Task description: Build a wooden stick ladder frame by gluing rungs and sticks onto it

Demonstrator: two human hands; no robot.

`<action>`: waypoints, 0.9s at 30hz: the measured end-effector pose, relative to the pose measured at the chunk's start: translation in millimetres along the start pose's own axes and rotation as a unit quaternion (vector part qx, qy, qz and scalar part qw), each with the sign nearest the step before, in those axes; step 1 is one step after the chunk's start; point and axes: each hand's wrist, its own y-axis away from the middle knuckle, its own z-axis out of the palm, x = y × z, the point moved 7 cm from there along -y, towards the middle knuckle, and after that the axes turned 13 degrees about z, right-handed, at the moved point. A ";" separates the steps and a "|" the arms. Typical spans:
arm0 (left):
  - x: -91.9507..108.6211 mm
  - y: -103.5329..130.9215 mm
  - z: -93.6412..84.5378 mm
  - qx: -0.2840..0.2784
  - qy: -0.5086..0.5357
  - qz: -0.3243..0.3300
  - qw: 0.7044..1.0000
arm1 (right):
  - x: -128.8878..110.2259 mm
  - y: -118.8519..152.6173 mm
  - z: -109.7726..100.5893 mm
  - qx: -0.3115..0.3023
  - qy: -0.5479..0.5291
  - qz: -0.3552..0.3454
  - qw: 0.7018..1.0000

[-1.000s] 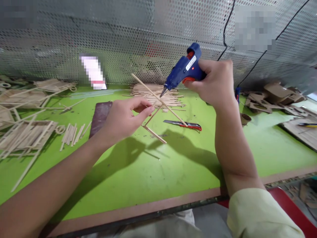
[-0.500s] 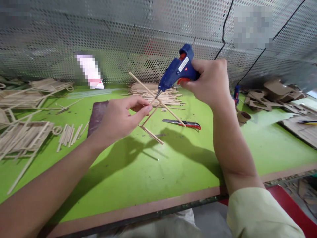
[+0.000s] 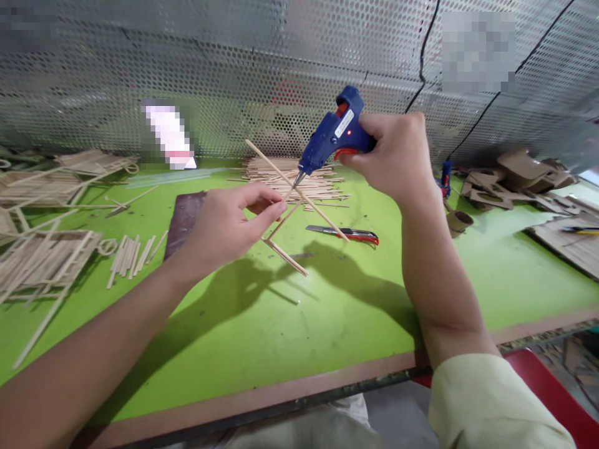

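Between thumb and fingers, my left hand (image 3: 238, 218) pinches a small frame of thin wooden sticks (image 3: 322, 213), held up above the table. My right hand (image 3: 393, 153) is wrapped round a blue hot glue gun (image 3: 327, 137) with an orange trigger and a lit red light. Its metal nozzle points down and touches, or nearly touches, the joint where the sticks cross. Behind the frame lies a pile of wooden sticks (image 3: 266, 171). A utility knife (image 3: 344, 234) with a red and black handle rests on the table just beyond the frame.
Stick-built models (image 3: 47, 262) and short cut sticks (image 3: 126, 255) lie at left, near a dark brown slab (image 3: 182, 218) and clear glue sticks (image 3: 178, 176). Cardboard pieces (image 3: 505, 187) and a second glue gun (image 3: 445, 179) are at right. A perforated metal screen (image 3: 224, 81) closes the back.
Almost nothing differs. The glue gun has shifted very slightly left and down, its nozzle staying at the stick joint; my left hand keeps its pinch.
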 end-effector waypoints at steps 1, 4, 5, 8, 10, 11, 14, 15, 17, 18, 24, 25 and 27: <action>0.2 -0.1 -0.4 0.001 -0.002 0.002 1.000 | 0.1 -0.1 0.3 -0.003 0.002 0.000 1.000; 1.0 -0.5 -1.6 0.004 -0.007 0.009 1.000 | -0.4 -0.7 1.3 -0.007 0.004 0.001 1.000; 1.3 -0.5 -1.8 0.004 -0.006 0.012 1.000 | -0.9 -0.8 1.4 -0.006 0.007 0.001 1.000; 1.2 -0.6 -2.0 0.011 0.007 0.018 1.000 | -1.6 -1.3 0.4 0.013 0.027 0.004 1.000; 0.8 -0.6 -2.4 0.019 0.012 0.025 0.999 | -1.9 -1.3 0.1 0.023 0.034 0.002 0.999; 0.7 -0.7 -2.7 0.023 0.012 0.030 0.999 | -2.0 -1.2 0.2 0.024 0.032 0.000 0.999; 0.0 -0.6 -2.9 0.027 0.006 0.040 0.999 | -1.3 -0.7 1.5 0.014 0.018 -0.002 1.000; -0.4 -0.5 -2.8 0.026 0.003 0.040 0.999 | -0.9 -0.6 1.9 0.011 0.015 0.000 1.000; -1.2 -0.3 -2.9 0.023 -0.004 0.038 0.999 | -0.3 -0.4 2.4 0.008 0.016 0.004 1.000; -1.6 -0.1 -2.9 0.022 -0.008 0.035 0.999 | -0.2 -0.4 2.4 0.009 0.017 0.006 1.000; -3.4 0.0 -1.9 0.011 -0.008 0.016 1.000 | -1.4 -0.1 2.9 0.005 0.019 0.013 1.000; -3.7 -0.1 -1.4 0.008 -0.008 0.013 1.000 | -1.9 -0.1 3.0 0.003 0.017 0.014 1.000; -4.7 -0.2 -0.1 -0.001 -0.011 0.007 1.000 | -3.4 0.2 3.4 -0.003 0.016 0.014 1.000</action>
